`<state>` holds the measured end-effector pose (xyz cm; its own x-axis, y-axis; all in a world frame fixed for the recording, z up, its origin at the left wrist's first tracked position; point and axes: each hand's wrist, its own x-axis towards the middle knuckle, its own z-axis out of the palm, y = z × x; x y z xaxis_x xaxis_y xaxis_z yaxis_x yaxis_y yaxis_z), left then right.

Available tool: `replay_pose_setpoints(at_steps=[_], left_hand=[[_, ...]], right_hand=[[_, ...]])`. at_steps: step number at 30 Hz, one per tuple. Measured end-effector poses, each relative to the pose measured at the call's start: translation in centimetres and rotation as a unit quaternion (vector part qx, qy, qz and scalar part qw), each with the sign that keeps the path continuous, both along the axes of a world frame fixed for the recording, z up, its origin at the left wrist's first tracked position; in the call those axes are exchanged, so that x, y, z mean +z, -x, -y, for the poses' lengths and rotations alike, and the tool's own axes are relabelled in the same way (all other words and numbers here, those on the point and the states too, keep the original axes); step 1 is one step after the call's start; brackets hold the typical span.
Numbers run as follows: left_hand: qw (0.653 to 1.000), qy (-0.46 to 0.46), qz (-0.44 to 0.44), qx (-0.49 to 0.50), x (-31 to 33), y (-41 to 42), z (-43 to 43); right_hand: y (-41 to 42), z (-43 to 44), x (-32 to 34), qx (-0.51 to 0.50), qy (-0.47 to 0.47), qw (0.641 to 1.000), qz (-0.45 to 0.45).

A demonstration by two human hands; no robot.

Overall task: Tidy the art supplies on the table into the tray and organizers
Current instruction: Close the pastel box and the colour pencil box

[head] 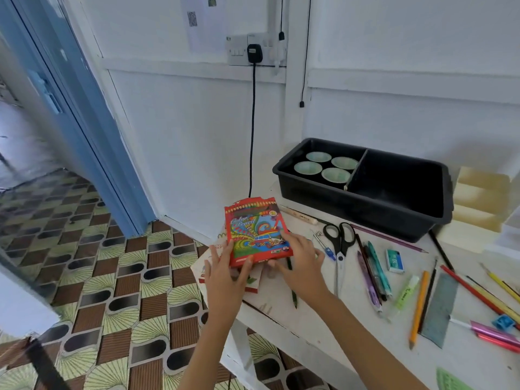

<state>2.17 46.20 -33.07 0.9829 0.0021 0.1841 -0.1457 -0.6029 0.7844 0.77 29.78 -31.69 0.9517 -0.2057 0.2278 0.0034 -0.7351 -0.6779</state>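
left hand [225, 274] and right hand [302, 267] gripping red pencil box [257, 229], stack [251, 287] beneath mostly hidden

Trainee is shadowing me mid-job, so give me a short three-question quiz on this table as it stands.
1. True or false: the left hand and the right hand both hold the colour pencil box.
2. How many green cups sit in the black tray? A two, B four, C six.
3. Fill in: the scissors lie ___ the tray, on the table.
Key: 1 true; 2 B; 3 outside.
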Motion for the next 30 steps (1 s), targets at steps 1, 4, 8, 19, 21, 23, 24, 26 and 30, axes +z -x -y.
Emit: replay_pose_setpoints(at_steps=[1,4,8,19,21,23,24,26,30], left_hand=[[1.0,-0.003,0.002,-0.019,0.2,-0.1,0.8],[0.997,-0.04,-0.01,-0.066,1.0,-0.4,3.5],[0.987,-0.11,-0.022,-0.118,0.8,-0.8,6.3],[0.987,-0.127,0.04,-0.091,0.1,-0.2,5.3],[0.995,-0.081,0.048,-0.027,0.5,-0.4,4.3],[0.997,-0.055,0.049,0.022,0.7,-0.8,2.8],[0.996,-0.057,0.053,0.036,0.8,-0.9,2.1],[0.994,-0.071,0.054,0.065,0.9,-0.9,0.6],[0.988,-0.126,-0.015,0.091,0.1,-0.7,-1.4]], right_hand=[[0.3,0.8,0.1,-0.014,-0.003,1.0,0.005],[1.3,3.3,0.1,-0.065,0.008,0.998,-0.003],[3.0,5.9,-0.7,-0.115,0.018,0.993,-0.036],[3.1,4.1,-0.9,-0.099,0.067,0.993,0.0],[2.6,2.3,-0.2,-0.07,0.082,0.994,0.009],[2.2,0.4,0.4,-0.035,0.098,0.995,0.009],[2.1,-0.4,0.6,-0.014,0.104,0.994,0.017],[1.9,-2.1,0.6,0.029,0.119,0.992,0.021],[1.7,-4.2,-1.1,0.079,0.177,0.981,-0.021]])
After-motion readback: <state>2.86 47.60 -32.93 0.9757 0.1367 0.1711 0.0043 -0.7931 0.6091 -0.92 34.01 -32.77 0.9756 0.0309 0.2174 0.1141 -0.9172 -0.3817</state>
